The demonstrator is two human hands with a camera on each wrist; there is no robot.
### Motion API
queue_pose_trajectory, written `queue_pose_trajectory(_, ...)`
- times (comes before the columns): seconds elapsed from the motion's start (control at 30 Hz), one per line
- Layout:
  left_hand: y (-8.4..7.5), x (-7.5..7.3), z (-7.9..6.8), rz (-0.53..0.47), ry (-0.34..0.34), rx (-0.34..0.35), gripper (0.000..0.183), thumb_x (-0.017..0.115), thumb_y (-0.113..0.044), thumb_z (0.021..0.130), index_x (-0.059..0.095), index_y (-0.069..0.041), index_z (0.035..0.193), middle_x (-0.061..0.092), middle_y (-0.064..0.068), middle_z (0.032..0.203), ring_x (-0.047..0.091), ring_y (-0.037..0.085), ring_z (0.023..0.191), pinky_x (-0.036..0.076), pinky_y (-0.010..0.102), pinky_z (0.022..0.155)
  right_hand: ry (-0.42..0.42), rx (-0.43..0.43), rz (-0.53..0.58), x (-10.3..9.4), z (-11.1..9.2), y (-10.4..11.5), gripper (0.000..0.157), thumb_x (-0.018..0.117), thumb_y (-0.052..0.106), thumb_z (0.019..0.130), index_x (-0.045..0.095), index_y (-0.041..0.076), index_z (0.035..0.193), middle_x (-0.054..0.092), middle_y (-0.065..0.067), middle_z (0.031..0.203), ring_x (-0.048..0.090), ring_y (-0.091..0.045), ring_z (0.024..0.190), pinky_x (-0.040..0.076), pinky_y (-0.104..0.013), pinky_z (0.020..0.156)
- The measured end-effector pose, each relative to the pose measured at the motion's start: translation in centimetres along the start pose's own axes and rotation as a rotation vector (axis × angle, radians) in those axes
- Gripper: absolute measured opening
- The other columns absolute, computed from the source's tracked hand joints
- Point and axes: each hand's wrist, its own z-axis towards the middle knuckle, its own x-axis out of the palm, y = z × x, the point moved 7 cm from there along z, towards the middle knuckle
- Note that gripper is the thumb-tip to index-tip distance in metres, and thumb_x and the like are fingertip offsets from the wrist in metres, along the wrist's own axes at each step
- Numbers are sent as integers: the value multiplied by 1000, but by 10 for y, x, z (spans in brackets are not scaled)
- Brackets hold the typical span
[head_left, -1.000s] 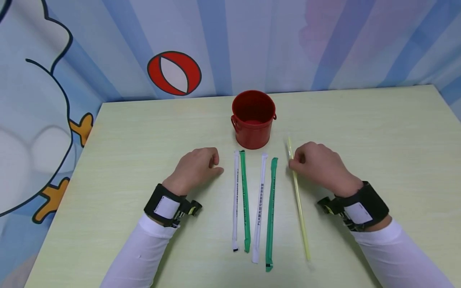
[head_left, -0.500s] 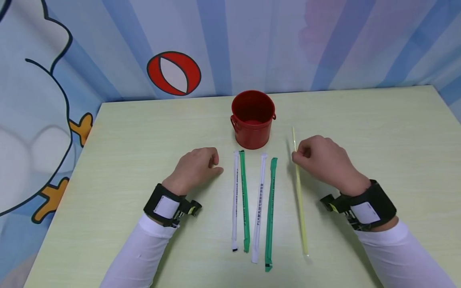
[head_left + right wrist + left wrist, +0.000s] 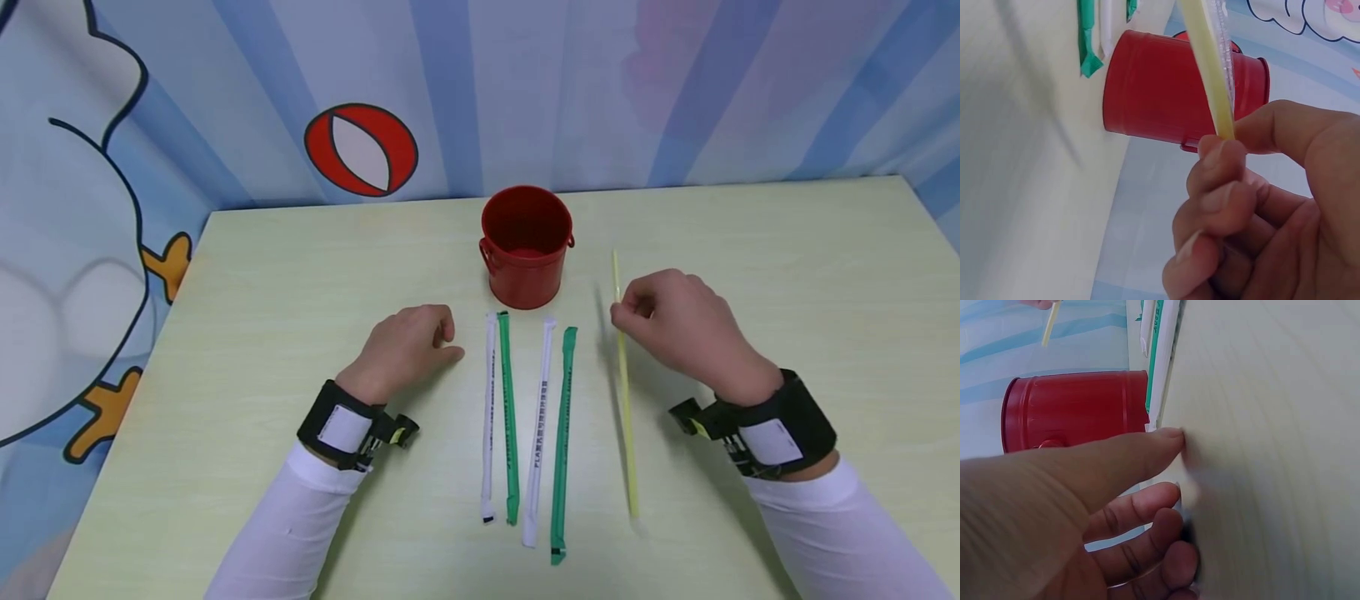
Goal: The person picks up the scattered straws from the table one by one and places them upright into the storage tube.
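My right hand (image 3: pixel 682 329) pinches a yellow drinking straw (image 3: pixel 626 417) in a clear wrapper between thumb and fingers, above its middle. The straw's upper end is raised off the table, and the right wrist view shows the straw (image 3: pixel 1204 56) in front of the red bucket (image 3: pixel 1154 87). Resting on the table, my left hand (image 3: pixel 408 346) has loosely bent fingers and holds nothing. Between the hands lie two white paper-wrapped straws (image 3: pixel 539 433) and two green-wrapped straws (image 3: pixel 562 450), roughly side by side. The small red bucket (image 3: pixel 527 283) stands upright just beyond them, its inside bare.
A pale wooden table (image 3: pixel 337 250) carries everything. Behind it hangs a blue striped cloth (image 3: pixel 510 100) printed with a red and white ball (image 3: pixel 361 150). The bucket stands near the table's back edge.
My right hand has lifted the yellow straw off the table and moved slightly away from me and to the right. The left hand, bucket and other straws have stayed put.
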Motion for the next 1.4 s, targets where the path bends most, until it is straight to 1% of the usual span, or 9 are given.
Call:
queue_pose_trajectory(0.27,0,0,1,-1,-3,2,21,69,-30,82,56,-14,86,55,4,74,50,20,69,39,31,62,-39,-1,-2,-7,0,6,24,54,21,87,63,11,66,49,1,54,42,-16,49,34,-33,46)
queue_pose_trajectory(0.5,0,0,1,-6,1,3,21,69,-30,82,56,-14,86,54,4,73,50,20,69,39,32,61,-91,-3,-6,-15,2,12,25,55,21,86,60,12,64,49,0,53,42,-18,50,33,-34,47)
queue_pose_trajectory(0.8,0,0,0,-4,4,1,21,69,-30,82,56,-14,87,53,5,73,49,20,69,38,32,61,-125,-35,5,-26,3,20,25,53,21,87,60,13,64,50,0,53,42,-18,49,34,-34,47)
queue_pose_trajectory(1.03,1,0,-1,-2,12,-14,21,69,-30,82,56,-14,87,54,5,74,50,20,69,39,31,61,-160,-54,7,-35,5,26,25,52,21,87,61,13,65,52,1,55,43,-18,50,36,-35,49)
queue_pose_trajectory(1.4,0,-1,0,4,3,-1,21,69,-30,82,56,-14,87,54,4,74,50,20,69,39,31,61,-207,-75,5,-47,9,33,25,52,22,89,63,11,69,55,-1,60,45,-18,53,37,-36,51)
